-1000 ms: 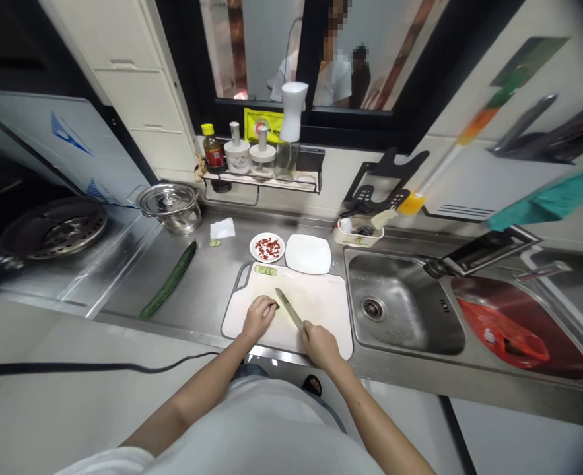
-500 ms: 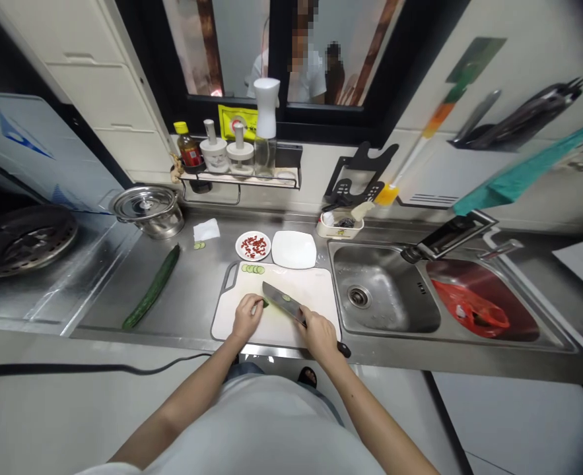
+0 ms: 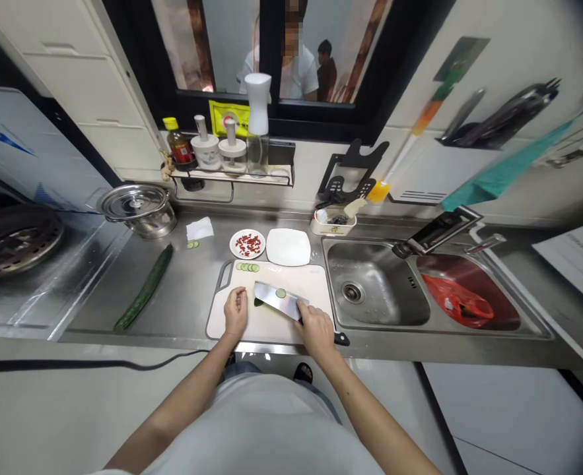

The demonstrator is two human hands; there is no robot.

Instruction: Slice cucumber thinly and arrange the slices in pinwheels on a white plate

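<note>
On the chopping board [image 3: 271, 331], the knife [image 3: 274, 298] partly hides a dark green piece [image 3: 258, 302], and well left of it the picture's edge crops a pan [image 3: 18, 239].

a steel countertop [image 3: 187, 284] bears a cutting board [image 3: 266, 329]; left of it, a cucumber [image 3: 144, 288]; behind-left, a lidded pot [image 3: 151, 223], white paper [image 3: 200, 228], cucumber slices [image 3: 193, 244]; just behind, two white plates [image 3: 288, 247]; behind-right, a small tub [image 3: 333, 229].

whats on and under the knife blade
A cucumber slice shows on the flat of the knife. A dark green piece peeks out by the blade's left end, above the cutting board; whatever else is under the blade is covered.
</note>
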